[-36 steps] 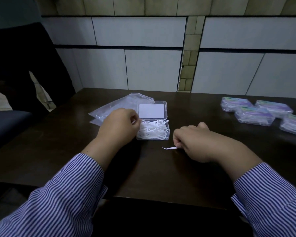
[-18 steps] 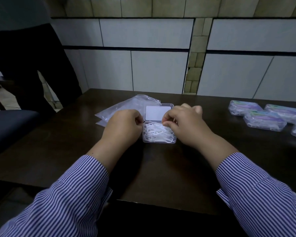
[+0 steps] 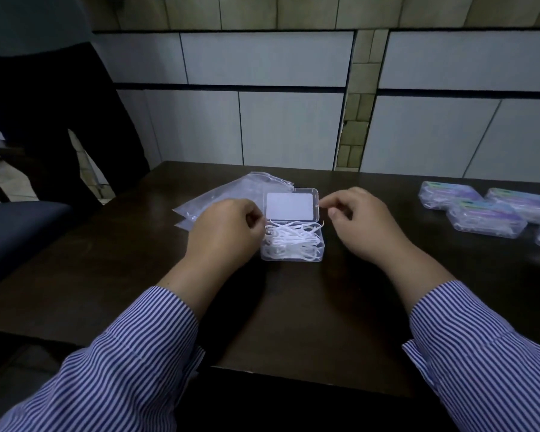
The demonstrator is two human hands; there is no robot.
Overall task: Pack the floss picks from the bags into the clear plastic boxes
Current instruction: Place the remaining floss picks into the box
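Item: clear plastic box [image 3: 292,244], open, on dark table [image 3: 293,322], set between both hands.

Left hand [image 3: 223,235]: fingers curled at the box's left wall, steadying it; whether they pinch the wall or a pick is prob. not readable, knuckles hide the tips.

Right hand [image 3: 360,222]: just right of the box, forefinger and thumb drawn close together near the right edge of the hinged lid [image 3: 290,204]; no pick visible betw. them, so holding nothing as far as seen.

Step in hand (judged): settling the contents and closing the lid. To do well: press stray pick ends down below the rim first, esp. the one curling up over the box's right wall next to the right hand; keep the left hand bracing the base; fold the lid forward from its far edge and snap evenly.

Contents: floss picks [image 3: 293,240], white, tangled heap, filling the base approx. to the rim. Lid lies back flat, white label inside.

Behind left hand: plastic bags [image 3: 231,194], clear, flat, apparently emptied.

Well right of right hand: filled boxes [image 3: 483,213], closed, labelled lids, several in a cluster, picks inside.
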